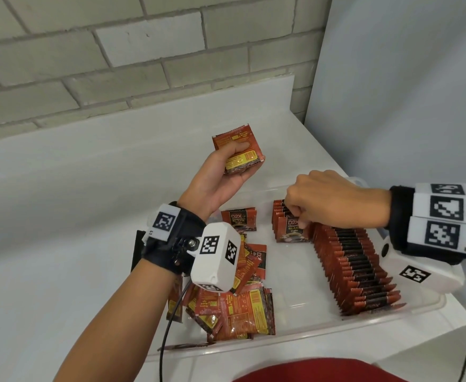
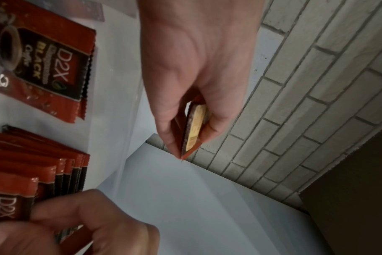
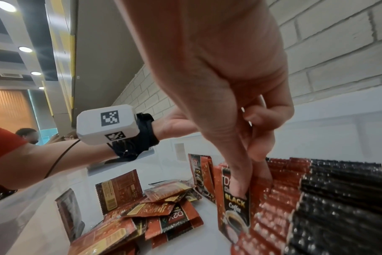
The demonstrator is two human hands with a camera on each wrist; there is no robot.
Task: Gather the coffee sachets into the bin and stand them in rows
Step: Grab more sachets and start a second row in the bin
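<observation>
Progress is judged to be past the halfway mark. A long row of standing sachets point(image 1: 356, 271) has been built along the right side of the clear bin point(image 1: 425, 307), running from the near right corner toward the far wall. A second, shorter row point(image 1: 289, 224) has been started just left of its far end, with the sachets upright and their printed fronts facing the near side.

The front sachet of that short row is pinched at its top edge by the right hand point(image 1: 333, 199); in the right wrist view the thumb and fingers are seen curled onto the packet, so this grip is clamped on it, apparently to settle it upright.

A small stack of sachets point(image 1: 240, 151) is held above the far left part of the bin by the left hand point(image 1: 220, 177), thumb pressed on the top face and fingers curled beneath, so that grip is closed on the stack as well.

Work is still left. A loose heap of sachets point(image 1: 234, 310) lies flat and jumbled in the near left part of the bin, and a single sachet point(image 1: 238, 219) leans by the far wall. No sachets are seen on the white surface point(image 1: 88, 202) outside the bin, so the gathering appears done and mainly the standing remains.
</observation>
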